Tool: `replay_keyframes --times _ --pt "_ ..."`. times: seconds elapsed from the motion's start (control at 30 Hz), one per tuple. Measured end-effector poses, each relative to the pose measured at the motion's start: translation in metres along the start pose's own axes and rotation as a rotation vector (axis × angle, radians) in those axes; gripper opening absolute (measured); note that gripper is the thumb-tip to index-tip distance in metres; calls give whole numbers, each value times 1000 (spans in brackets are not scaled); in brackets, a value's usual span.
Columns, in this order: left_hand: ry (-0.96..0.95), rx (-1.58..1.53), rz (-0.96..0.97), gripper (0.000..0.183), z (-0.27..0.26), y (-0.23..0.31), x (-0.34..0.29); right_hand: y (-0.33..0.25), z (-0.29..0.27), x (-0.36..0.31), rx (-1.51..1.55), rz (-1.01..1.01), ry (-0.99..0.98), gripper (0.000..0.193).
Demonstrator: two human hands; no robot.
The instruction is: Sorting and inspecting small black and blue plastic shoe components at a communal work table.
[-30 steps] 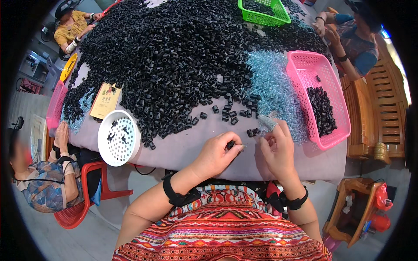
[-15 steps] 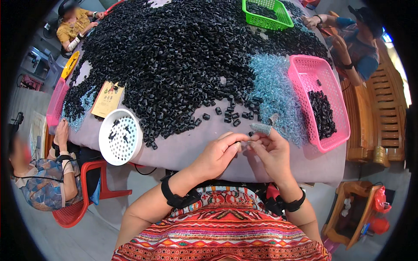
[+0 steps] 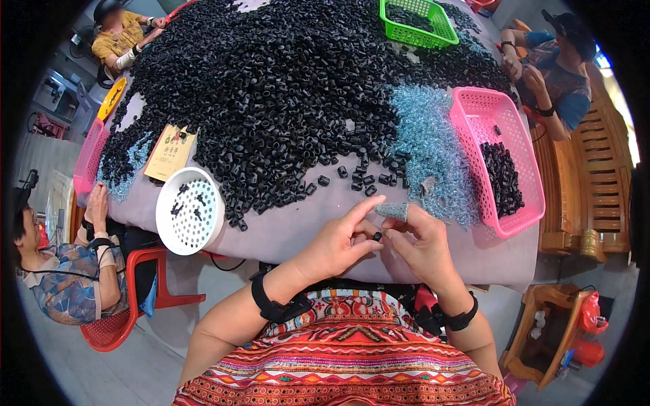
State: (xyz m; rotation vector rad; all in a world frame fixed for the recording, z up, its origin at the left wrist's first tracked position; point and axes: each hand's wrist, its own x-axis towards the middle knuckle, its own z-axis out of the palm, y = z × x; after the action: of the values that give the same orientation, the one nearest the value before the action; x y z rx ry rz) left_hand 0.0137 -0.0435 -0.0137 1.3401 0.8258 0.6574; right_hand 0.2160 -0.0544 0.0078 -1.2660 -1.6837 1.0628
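Above the near edge of the table my two hands meet, fingertips almost touching. My left hand (image 3: 334, 247) pinches a small black plastic part (image 3: 377, 237) between thumb and fingers, its index finger raised. My right hand (image 3: 425, 245) is closed beside that part, thumb against fingers; whatever it grips is too small or hidden to make out. A grey finger cover (image 3: 393, 211) sits on one of its fingers. Beyond my hands, a large heap of similar black plastic parts (image 3: 291, 101) covers the table, and a pile of small clear bluish pieces (image 3: 433, 149) lies to the right.
A pink basket (image 3: 463, 111) with black parts stands right, a green basket (image 3: 423, 38) far right. On the left are a white perforated bowl (image 3: 193, 227) with a few black pieces and a yellow booklet (image 3: 169, 154). Other people sit around the table; a red chair (image 3: 145, 298) stands lower left.
The black part has come into clearer view between my fingertips. My left index finger has lifted, and my right covered finger has shifted left. The person at right has drawn both hands together.
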Motion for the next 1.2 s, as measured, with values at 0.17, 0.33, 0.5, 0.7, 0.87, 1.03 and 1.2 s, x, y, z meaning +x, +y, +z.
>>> replay_keyframes --times 0.17,0.33,0.5,0.7,0.87,1.03,1.2 --pt "55 -106 35 54 4 -26 4 -4 -3 0 -61 -1 -79 33" --pt "101 -423 -124 29 0 -7 9 -4 5 1 74 -39 54 28" --pt "236 -377 103 19 -2 -11 10 -1 14 5 50 -48 87 30" --pt "140 -449 -87 21 -7 -12 4 0 20 8 61 -63 124 28" --pt "18 -268 -124 23 -8 -13 -1 -3 16 4 -19 -43 45 30" --pt "-47 -295 -209 23 -8 -12 -3 -3 22 0 107 100 -45 31" --pt "-32 -426 -206 20 -15 -18 -3 -4 27 4 149 73 10 27"
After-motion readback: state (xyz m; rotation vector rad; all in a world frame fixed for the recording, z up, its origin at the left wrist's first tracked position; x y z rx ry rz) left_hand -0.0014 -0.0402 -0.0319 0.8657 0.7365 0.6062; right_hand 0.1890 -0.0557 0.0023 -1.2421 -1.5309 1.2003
